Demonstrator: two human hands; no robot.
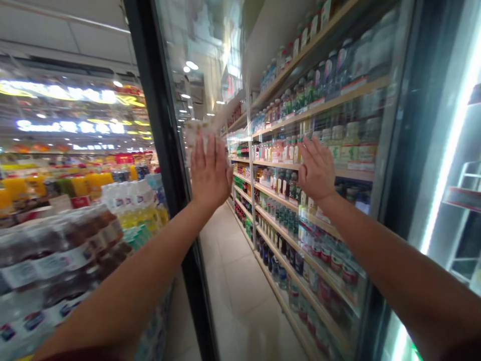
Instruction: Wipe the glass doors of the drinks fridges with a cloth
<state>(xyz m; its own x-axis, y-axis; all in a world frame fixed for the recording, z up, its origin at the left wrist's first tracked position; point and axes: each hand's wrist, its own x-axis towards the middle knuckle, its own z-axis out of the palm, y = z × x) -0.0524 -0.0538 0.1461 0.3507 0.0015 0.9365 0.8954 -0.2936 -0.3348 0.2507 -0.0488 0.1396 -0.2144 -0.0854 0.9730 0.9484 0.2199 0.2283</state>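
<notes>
Up against the tall black-framed glass cooler door (240,291), both palms flat on the pane. L hand (210,173): fingers straight, close together, gripping nothing I can see; pale blur at its fingertips, can't tell what. R hand (317,170): fingers spread wide, empty, just beside it. Brown & yellow plastic drink bottles (75,240) stacked far left

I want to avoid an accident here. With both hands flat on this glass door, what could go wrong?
The left hand and right hand press flat on the glass door; a hard push might swing it suddenly or crack it. The bottles packed beside its frame could get knocked.
</notes>
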